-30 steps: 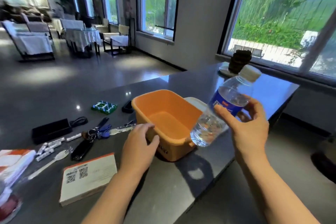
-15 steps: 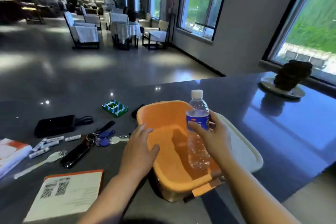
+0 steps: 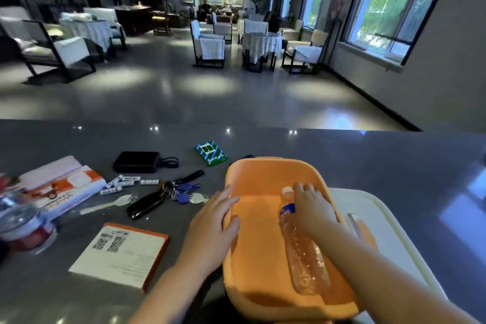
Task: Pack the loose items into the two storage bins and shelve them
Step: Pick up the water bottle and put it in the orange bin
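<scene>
Since the earlier frame, the water bottle (image 3: 305,250) has gone from upright and held above the orange bin (image 3: 260,265) to lying flat on the bin floor, cap toward the far wall. Left of the bin, the booklet (image 3: 121,252), keys (image 3: 181,191), batteries (image 3: 123,183) and green card box (image 3: 210,153) are loose on the counter. On the bin's left rim, the left hand (image 3: 210,229) presses with straight fingers, steadying it. Inside the bin, the right hand (image 3: 311,209) rests over the bottle's neck, fingers curled round it. Judgement: first item packed; release comes next.
</scene>
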{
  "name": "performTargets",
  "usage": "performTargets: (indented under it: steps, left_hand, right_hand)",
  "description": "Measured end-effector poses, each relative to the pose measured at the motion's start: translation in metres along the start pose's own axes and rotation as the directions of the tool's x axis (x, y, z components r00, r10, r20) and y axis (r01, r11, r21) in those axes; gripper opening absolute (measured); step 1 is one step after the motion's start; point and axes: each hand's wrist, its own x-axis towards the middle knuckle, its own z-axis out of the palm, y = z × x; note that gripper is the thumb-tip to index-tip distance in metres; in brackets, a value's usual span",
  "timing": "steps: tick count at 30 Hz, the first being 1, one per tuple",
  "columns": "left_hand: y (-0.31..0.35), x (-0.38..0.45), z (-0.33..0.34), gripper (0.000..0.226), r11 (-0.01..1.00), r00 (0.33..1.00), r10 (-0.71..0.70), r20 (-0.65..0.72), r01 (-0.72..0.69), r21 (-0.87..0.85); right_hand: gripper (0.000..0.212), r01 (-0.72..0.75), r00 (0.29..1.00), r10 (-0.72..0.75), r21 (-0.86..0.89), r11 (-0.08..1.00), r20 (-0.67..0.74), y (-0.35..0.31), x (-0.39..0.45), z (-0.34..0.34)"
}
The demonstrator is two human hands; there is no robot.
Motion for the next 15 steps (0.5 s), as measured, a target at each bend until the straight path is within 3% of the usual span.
performTargets:
  steps: [6, 9, 12, 15]
  left_hand:
    - [0.0, -0.003, 0.001, 0.045, 0.999, 0.998, -0.003, -0.065, 0.0, -0.044]
    - [-0.003, -0.01, -0.012, 0.046, 1.0, 0.991, 0.018, -0.134, -0.019, -0.009]
    - [-0.023, -0.021, -0.045, 0.039, 1.0, 0.964, -0.017, -0.264, 0.022, 0.018]
    - [-0.058, -0.038, -0.095, 0.032, 0.995, 0.894, -0.085, -0.439, 0.102, 0.015]
  right_hand:
    - [0.056, 0.042, 0.997, -0.026, 0.214, 0.976, -0.078, -0.008, -0.006, -0.007]
    - [0.049, 0.176, 0.977, -0.119, 0.35, 0.92, -0.178, -0.037, -0.017, -0.016]
    - [0.037, 0.336, 0.937, -0.25, 0.43, 0.838, -0.244, -0.088, -0.032, -0.028]
    - [0.028, 0.429, 0.903, -0.35, 0.577, 0.695, -0.25, -0.153, -0.044, -0.031]
